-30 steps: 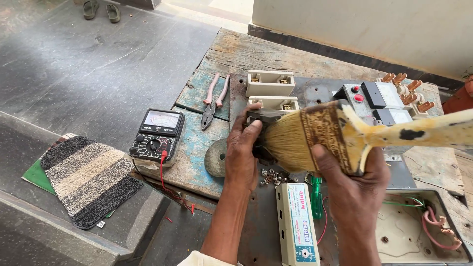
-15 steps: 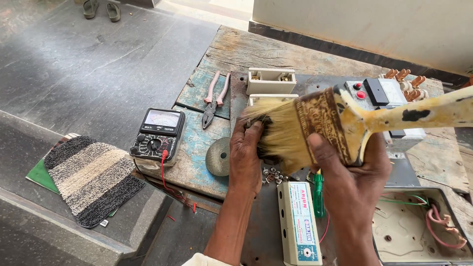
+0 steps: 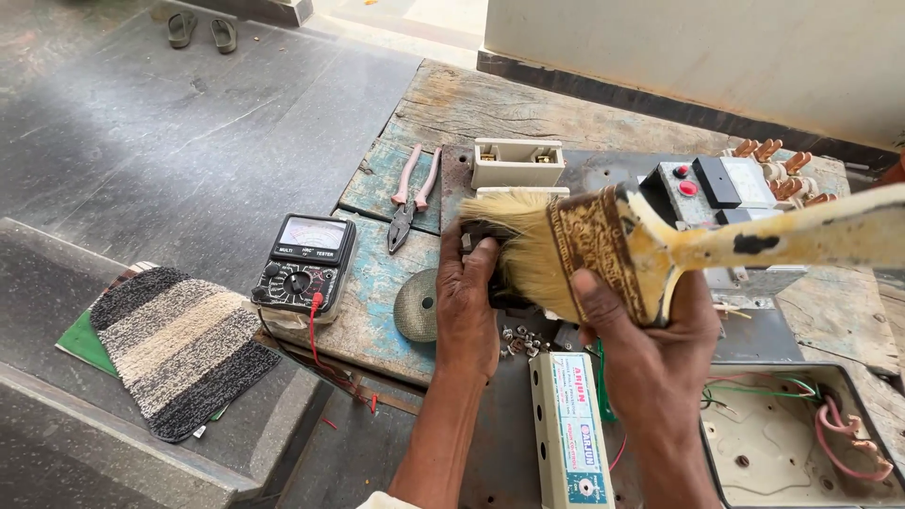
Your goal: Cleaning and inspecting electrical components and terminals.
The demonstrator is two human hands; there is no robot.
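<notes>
Your paintbrush sits in your right hand, fingers wrapped around its metal ferrule, the paint-stained handle pointing off to the right and the pale bristles lying against a small dark part above the worktop. Your left hand is curled around that dark part, holding it under the bristles; most of it is hidden by your fingers and the brush. Just below your left hand lie a few loose screws, and a round grey disc rests beside your wrist. Further left sits a black multimeter with a red lead, and pink-handled pliers lie above it. A long white box lies between your forearms, and a cream switch block stands behind the brush.
</notes>
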